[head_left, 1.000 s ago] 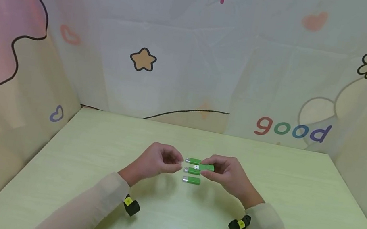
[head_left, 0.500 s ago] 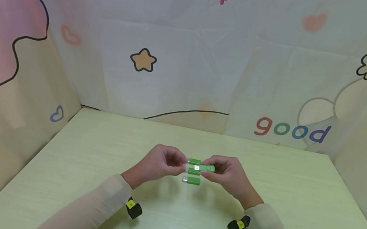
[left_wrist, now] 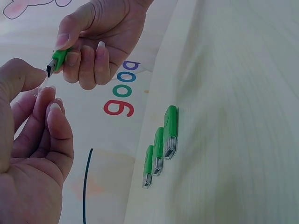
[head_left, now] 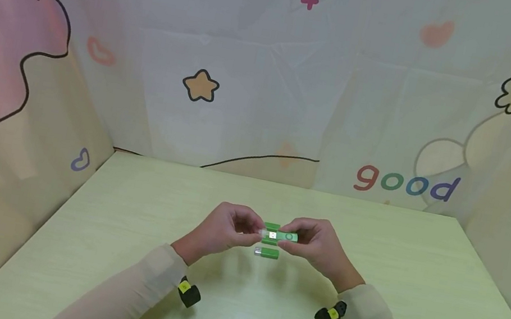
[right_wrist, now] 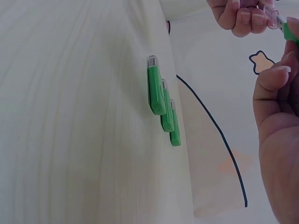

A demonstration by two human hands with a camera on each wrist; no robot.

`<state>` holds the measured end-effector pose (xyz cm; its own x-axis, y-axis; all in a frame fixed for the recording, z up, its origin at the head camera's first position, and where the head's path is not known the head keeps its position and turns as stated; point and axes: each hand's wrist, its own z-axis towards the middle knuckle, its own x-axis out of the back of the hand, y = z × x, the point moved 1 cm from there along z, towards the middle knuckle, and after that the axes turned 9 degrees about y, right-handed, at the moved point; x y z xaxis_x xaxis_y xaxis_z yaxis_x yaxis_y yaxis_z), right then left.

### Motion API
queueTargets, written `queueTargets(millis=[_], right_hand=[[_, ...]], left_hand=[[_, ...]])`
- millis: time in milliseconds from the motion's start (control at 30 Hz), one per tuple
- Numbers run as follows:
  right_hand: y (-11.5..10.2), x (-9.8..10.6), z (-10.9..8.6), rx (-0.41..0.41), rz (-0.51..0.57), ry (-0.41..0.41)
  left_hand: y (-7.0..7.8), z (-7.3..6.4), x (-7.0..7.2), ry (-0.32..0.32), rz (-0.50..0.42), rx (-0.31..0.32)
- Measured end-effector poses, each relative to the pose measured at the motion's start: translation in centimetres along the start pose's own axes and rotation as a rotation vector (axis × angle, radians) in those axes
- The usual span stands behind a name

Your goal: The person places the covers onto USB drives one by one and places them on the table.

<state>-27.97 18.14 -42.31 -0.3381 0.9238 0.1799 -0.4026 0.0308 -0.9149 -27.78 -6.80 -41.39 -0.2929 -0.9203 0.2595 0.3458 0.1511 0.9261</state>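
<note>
My right hand (head_left: 319,245) pinches a green USB flash drive (head_left: 290,237) above the table, its bare metal plug pointing left. Facing it, my left hand (head_left: 223,228) pinches a small clear cap (right_wrist: 271,17) between thumb and fingers. The cap is at the plug's tip; whether the two touch, I cannot tell. Below the hands, three more green flash drives lie in a row: a near one (head_left: 269,253), a middle one (left_wrist: 158,142) and a far one (left_wrist: 148,161). Clear caps cover their plugs. In the head view, the held drive and left fingertips partly hide the farther two.
The pale wooden table (head_left: 248,318) stretches out beneath both arms. Behind it hangs a printed cloth (head_left: 256,97) with a star, a flower and the word "good". A black wrist camera (head_left: 189,293) sits under the left sleeve, another camera (head_left: 329,316) under the right.
My left hand has moved right with the clear cap, up to the drive's plug. The right hand has stayed almost in place. The drives on the table have not moved.
</note>
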Motion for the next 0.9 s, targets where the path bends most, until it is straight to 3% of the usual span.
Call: queueTargets(millis=[900], right_hand=[[-0.03,-0.29,0.15,0.001,0.004,0.015]], left_hand=[[-0.11,0.19,-0.36,-0.006,-0.016,-0.015]])
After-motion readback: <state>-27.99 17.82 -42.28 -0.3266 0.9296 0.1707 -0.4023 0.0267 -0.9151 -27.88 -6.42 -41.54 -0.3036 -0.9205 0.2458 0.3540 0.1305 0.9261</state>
